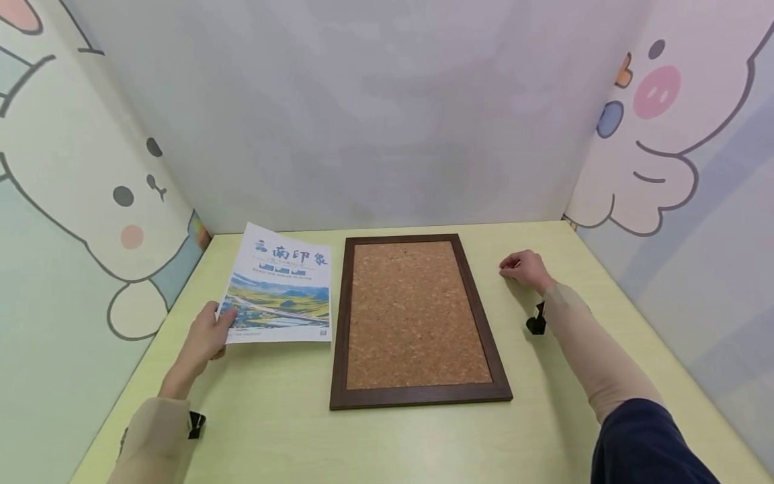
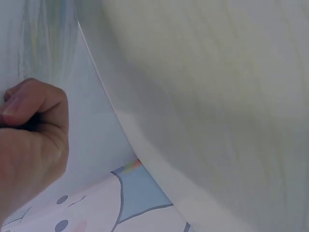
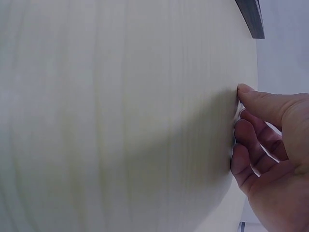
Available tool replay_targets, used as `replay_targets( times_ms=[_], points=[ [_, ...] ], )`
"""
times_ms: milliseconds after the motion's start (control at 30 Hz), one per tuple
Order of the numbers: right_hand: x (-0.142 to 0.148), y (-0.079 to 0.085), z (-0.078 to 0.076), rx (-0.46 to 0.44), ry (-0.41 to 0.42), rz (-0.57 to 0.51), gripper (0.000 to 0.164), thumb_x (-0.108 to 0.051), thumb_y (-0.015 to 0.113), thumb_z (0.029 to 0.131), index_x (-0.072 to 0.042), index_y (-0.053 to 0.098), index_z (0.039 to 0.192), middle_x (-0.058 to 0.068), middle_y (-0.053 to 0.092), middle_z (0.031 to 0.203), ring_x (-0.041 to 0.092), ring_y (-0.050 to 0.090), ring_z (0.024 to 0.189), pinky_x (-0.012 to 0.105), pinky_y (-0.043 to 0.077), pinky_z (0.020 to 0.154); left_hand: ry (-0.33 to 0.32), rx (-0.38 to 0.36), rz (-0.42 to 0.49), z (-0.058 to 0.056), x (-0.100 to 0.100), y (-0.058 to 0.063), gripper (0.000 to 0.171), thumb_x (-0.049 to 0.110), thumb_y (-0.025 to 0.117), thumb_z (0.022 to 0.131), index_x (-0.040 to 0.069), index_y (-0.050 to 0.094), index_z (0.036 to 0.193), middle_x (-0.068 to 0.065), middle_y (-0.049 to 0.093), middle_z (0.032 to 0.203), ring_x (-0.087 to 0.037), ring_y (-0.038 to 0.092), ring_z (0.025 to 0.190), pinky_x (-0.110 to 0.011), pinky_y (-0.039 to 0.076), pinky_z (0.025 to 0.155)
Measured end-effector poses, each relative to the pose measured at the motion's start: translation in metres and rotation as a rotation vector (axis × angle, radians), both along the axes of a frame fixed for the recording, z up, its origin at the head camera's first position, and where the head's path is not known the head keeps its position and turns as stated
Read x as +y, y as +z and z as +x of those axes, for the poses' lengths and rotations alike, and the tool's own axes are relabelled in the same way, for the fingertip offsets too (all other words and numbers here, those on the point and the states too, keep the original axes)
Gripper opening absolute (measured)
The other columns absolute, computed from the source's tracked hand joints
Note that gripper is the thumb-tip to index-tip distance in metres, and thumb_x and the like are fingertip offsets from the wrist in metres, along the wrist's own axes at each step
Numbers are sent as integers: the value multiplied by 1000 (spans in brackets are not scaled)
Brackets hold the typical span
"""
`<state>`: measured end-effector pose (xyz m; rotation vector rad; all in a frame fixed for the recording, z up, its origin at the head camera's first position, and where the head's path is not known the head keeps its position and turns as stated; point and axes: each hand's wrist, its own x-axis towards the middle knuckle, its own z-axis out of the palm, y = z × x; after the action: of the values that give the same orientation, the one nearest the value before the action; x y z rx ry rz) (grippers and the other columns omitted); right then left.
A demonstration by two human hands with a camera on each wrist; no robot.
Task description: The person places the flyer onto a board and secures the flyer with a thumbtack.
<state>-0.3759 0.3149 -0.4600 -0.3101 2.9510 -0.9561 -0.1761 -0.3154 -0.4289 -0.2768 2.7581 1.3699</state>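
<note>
In the head view my left hand (image 1: 208, 331) pinches the lower left edge of a printed poster (image 1: 281, 292), thumb on its front. The sheet tilts up over the left of the table, with blue Chinese lettering above a landscape picture. To its right lies a cork board (image 1: 417, 316) in a dark brown frame, face up. My right hand (image 1: 526, 269) is at the table right of the board, fingers bent and fingertips right at the surface. In the right wrist view its thumb (image 3: 260, 104) and fingers curve toward each other; I cannot tell whether something small is between them.
The pale yellow-green wooden table (image 1: 272, 423) meets a grey back wall (image 1: 387, 121). Side walls with cartoon animals (image 1: 72, 168) close in the left and right. A dark strap clip hangs by each wrist.
</note>
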Motion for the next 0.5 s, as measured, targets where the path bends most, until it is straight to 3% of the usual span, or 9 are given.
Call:
replay_targets(
  times_ms=[200,500],
  points=[
    [2,0,1,1,2,-3,20,-10,68,88,5,71,101,22,69,93,15,54,72,25,42,63,20,47,-12,-3,2,8,47,36,31,105,-7,32,121,-3,60,69,-6,31,38,-26,32,35],
    [3,-2,1,3,1,-2,20,-10,67,88,5,71,101,23,70,94,14,54,72,25,43,63,29,61,6,-9,18,20,47,38,31,105,-6,33,122,-6,61,73,-7,34,38,-26,32,35]
  ],
)
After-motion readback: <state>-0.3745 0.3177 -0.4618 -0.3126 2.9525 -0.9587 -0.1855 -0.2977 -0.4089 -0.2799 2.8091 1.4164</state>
